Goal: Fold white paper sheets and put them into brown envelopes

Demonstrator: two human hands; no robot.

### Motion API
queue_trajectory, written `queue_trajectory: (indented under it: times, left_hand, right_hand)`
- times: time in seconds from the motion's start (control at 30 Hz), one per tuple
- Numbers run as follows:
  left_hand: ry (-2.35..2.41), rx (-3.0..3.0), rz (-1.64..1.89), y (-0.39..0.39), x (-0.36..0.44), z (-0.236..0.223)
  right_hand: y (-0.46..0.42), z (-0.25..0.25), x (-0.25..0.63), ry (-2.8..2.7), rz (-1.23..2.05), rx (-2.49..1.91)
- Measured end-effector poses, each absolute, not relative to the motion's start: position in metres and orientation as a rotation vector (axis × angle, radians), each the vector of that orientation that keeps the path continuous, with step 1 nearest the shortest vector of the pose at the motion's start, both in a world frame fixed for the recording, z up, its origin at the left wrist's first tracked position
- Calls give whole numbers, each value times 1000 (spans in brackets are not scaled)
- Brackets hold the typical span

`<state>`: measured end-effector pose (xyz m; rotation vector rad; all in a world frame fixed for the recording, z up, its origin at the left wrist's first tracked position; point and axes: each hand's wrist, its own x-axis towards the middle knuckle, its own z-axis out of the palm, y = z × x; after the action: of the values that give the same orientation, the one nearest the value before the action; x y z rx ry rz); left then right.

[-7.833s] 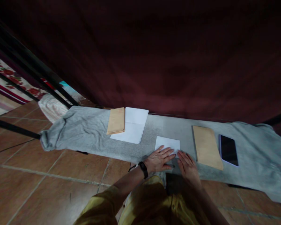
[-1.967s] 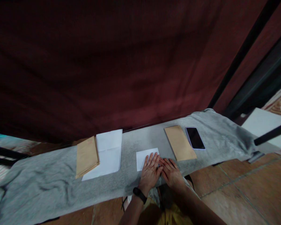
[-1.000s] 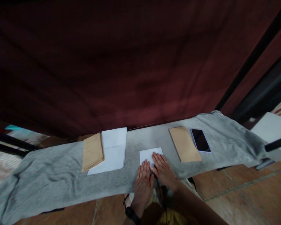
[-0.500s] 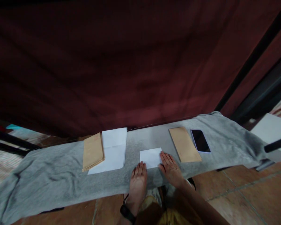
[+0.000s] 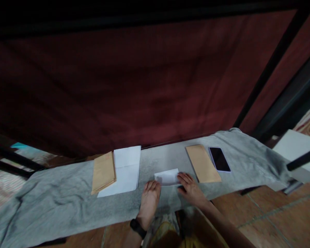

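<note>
A small white sheet of paper (image 5: 167,175) lies in front of me on the grey cloth, its near part raised and shaded. At its left edge my left hand (image 5: 151,198), wearing a dark wristband, grips the near corner with bent fingers. On the opposite edge my right hand (image 5: 191,189) also holds the paper, with the thumb near its lower corner. The fingertips' undersides are hidden. To the right of that hand lies a brown envelope (image 5: 203,163). Left of my left hand are white paper sheets (image 5: 126,172), partly under a stack of brown envelopes (image 5: 103,171).
A phone (image 5: 219,159) with a dark screen lies beside the single envelope. Grey cloth (image 5: 57,199) covers the narrow surface, wrinkled on the left. Behind it hangs a dark red curtain (image 5: 144,86), with a black bar (image 5: 271,69) at the right.
The paper's near edge has come up and away from me, so less of its depth shows. Both hands have gone from lying flat beside it to gripping its edges.
</note>
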<state>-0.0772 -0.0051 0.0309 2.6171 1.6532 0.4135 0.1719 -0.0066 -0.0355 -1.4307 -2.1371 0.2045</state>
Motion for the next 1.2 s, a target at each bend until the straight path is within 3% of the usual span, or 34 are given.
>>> queue_trajectory:
  times: [0.2, 0.37, 0.7, 0.87, 1.07, 1.2]
  left_hand:
    - [1565, 1828, 1004, 16, -83, 44]
    - [1709, 1603, 1124, 46, -72, 24]
    - [1920, 1732, 998, 52, -55, -1]
    - [1993, 2223, 748, 34, -41, -13]
    - [1810, 2613, 358, 18, -23, -34]
    - [1790, 2612, 302, 18, -26, -38]
  right_hand:
    - [8, -2, 180, -1782, 682, -1446]
    - [25, 5, 161, -1705, 580, -1700]
    - [31, -14, 140, -1840, 326, -1969]
    - [31, -14, 136, -1924, 220, -1989]
    - [27, -20, 107, -2186, 61, -1583]
    - [19, -34, 97, -2218, 22, -1457]
